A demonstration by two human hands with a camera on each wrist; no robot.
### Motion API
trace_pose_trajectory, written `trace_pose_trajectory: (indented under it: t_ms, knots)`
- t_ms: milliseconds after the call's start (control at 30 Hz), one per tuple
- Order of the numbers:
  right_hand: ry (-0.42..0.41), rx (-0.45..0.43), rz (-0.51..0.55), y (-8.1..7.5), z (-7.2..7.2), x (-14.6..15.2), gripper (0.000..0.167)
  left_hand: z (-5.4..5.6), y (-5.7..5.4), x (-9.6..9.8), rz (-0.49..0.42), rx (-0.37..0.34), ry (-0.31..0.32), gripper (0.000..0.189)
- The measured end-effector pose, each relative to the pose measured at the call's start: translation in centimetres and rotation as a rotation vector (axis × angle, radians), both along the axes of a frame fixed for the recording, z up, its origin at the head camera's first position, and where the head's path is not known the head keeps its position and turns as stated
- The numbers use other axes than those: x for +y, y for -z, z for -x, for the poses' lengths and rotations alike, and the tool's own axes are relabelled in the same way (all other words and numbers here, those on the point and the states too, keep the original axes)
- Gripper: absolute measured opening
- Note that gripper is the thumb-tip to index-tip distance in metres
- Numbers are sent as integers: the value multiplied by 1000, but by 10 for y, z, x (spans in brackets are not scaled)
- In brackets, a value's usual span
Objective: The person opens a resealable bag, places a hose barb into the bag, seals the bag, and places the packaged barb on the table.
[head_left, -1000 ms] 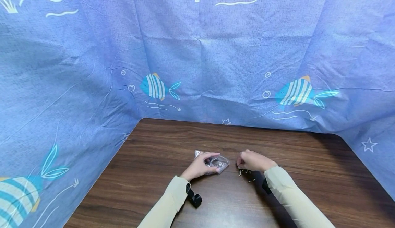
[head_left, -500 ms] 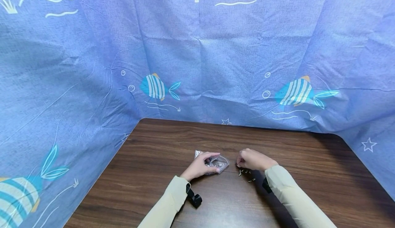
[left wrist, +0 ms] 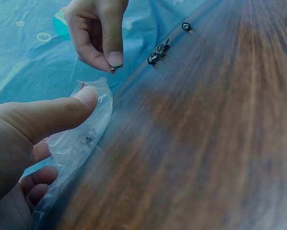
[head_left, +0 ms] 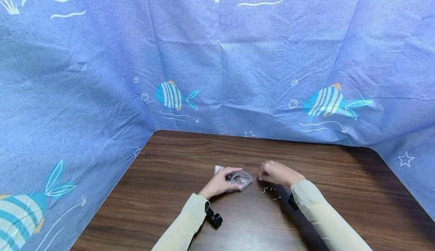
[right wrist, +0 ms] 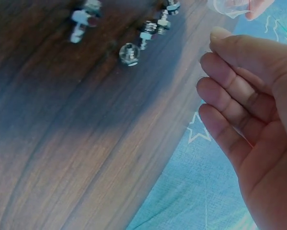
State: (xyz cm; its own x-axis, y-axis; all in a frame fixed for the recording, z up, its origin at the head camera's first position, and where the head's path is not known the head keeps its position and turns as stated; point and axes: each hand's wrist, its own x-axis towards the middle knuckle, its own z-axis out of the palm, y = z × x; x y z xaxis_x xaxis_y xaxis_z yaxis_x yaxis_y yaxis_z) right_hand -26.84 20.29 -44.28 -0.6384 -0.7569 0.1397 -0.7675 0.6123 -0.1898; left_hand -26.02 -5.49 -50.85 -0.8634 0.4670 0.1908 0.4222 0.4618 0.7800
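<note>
The left hand (head_left: pixel 221 183) holds the bag (head_left: pixel 244 182), thumb and fingers apart near its mouth; the right hand (head_left: pixel 278 174), just right of the bag, pinches a screw (left wrist: pixel 113 69). More screws (left wrist: pixel 158 51) lie on the table (head_left: pixel 183 156), right of the bag. So slight a grip could let the screw slip. No writing is legible.

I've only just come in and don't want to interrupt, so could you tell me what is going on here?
At a wooden table, a person's left hand holds a clear plastic bag, mouth open, with small parts inside. Their right hand pinches a tiny metal piece above the table, near the bag but outside it. Several loose metal pieces lie on the table close by.
</note>
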Motion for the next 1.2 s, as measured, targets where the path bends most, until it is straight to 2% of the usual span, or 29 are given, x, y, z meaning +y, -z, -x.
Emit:
trace_pose_trajectory:
  t_ms: [300, 533, 767, 1033, 1200]
  knots:
    - [11, 4, 4, -6, 2, -7, 8, 1, 0, 0, 9, -13, 5, 62]
    - [-9, 47, 14, -11, 1, -12, 7, 1, -1, 0, -12, -7, 24, 61]
    - [-15, 40, 15, -16, 1, -19, 7, -1, -2, -1, 6, -7, 9, 62]
    - [-16, 19, 0, -21, 0, -31, 16, -1, -1, -1, 9, -19, 3, 62]
    - [-28, 21, -1, -23, -1, -36, 14, -1, -2, -1, 17, -8, 1, 61]
